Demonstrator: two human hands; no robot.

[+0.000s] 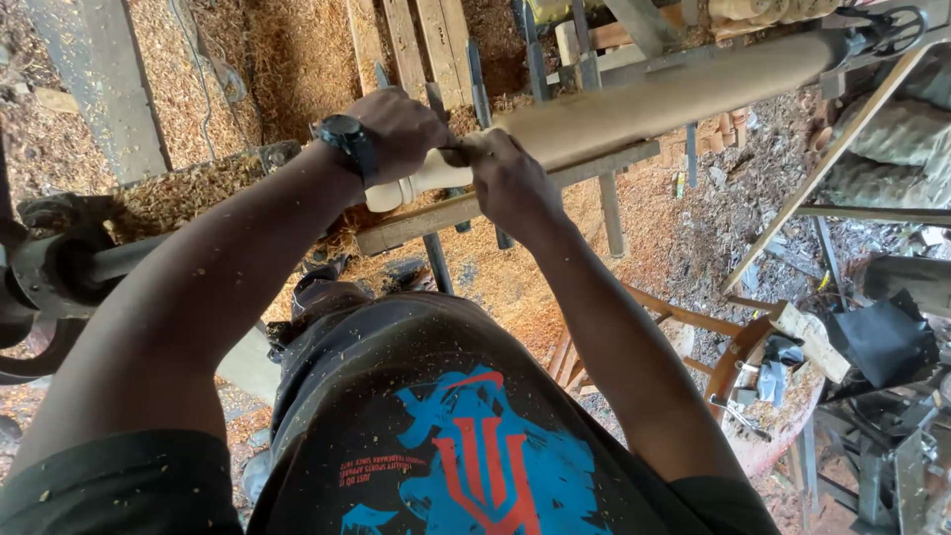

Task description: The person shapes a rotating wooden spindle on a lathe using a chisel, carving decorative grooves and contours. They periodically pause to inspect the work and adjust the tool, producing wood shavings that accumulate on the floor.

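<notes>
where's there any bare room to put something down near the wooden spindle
Little bare room. The plank at upper left is mostly bare, bordered by wood shavings. Crowded: both hands, left hand and right hand, grip the wooden spindle; clutter at right.

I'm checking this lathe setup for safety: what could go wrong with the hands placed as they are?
Both the left hand and right hand press on the narrow turned end of the long wooden spindle; if it spins, fingers could be caught or burned. The wristwatch sits close to the wood and might snag. Thick wood shavings underfoot could cause a slip.
</notes>
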